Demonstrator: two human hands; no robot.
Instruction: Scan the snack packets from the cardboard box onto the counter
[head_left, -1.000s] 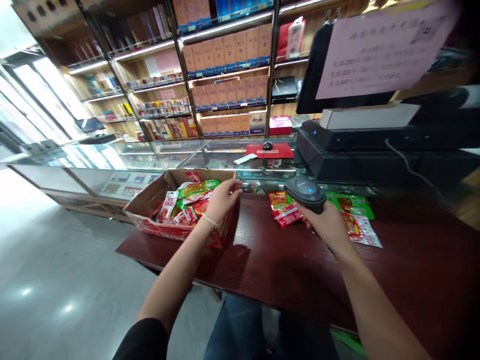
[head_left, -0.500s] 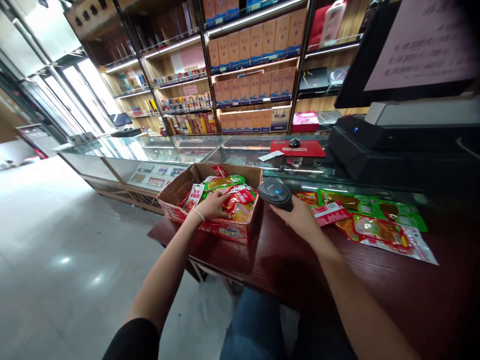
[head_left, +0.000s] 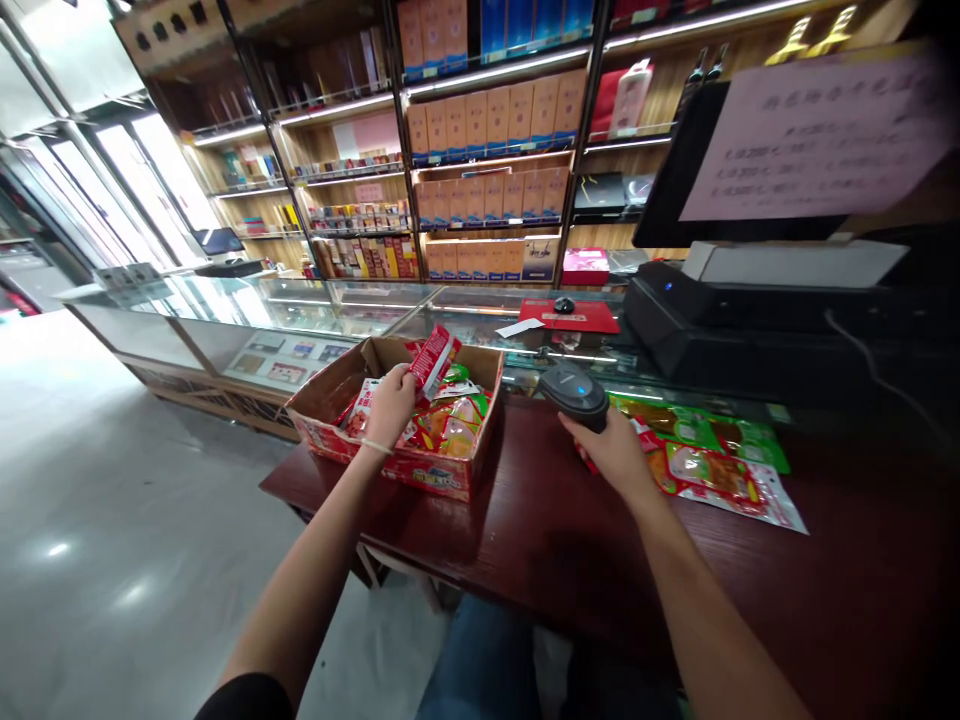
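Note:
My left hand (head_left: 390, 405) is closed on a red snack packet (head_left: 435, 360), holding it up just above an open cardboard box (head_left: 420, 473) filled with several red and green snack packets. My right hand (head_left: 615, 450) grips a black handheld barcode scanner (head_left: 576, 393) over the dark red wooden table (head_left: 540, 530), to the right of the box. Beyond the scanner, several green and red snack packets (head_left: 705, 455) lie flat on the table.
A black point-of-sale terminal (head_left: 750, 310) with a screen and a pink paper notice stands at the back right. A glass display counter (head_left: 315, 310) runs behind the table, with a red mouse pad and mouse on it. Shelves of boxed goods fill the back wall. Grey floor lies left.
My left hand dipped into the box, closed on a red packet and lifted it up. My right hand kept hold of the scanner, staying right of the box.

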